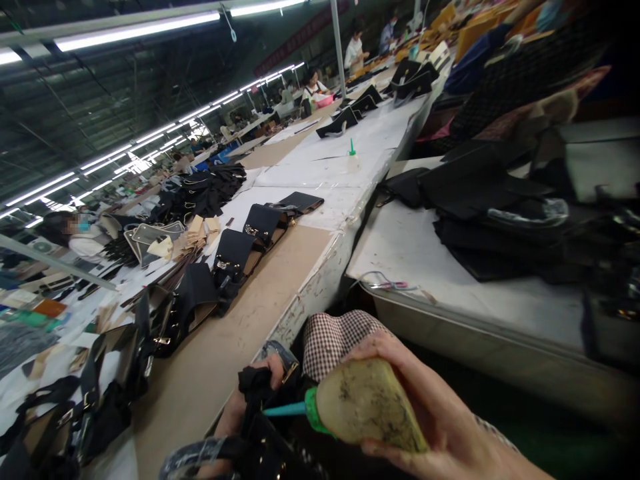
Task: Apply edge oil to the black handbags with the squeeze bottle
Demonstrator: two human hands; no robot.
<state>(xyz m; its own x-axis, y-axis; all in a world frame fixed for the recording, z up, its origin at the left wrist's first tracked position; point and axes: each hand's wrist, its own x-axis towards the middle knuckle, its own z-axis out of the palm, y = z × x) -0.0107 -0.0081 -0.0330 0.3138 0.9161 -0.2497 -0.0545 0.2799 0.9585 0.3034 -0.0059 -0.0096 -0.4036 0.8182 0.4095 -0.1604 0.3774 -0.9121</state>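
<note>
My right hand [425, 400] grips a smudged yellowish glue bottle [367, 403] with a green collar and a thin blue-green nozzle. The bottle lies sideways, its nozzle pointing left. At the tip is a black bag [260, 427] with gold fittings and a plastic-wrapped handle. My left hand [273, 370] is wrapped round the upper part of this bag, its thumb and fingers partly hidden by the black material. Whether the nozzle tip touches the bag I cannot tell. The bag is over my lap, near the checked cloth [337, 340].
A long workbench [240, 327] runs away from me, with a row of black bags [237, 253] along it. Another glue bottle [353, 160] stands farther back. To the right, a second table [400, 247] bears piled black pieces [500, 213]. Several people work around the benches.
</note>
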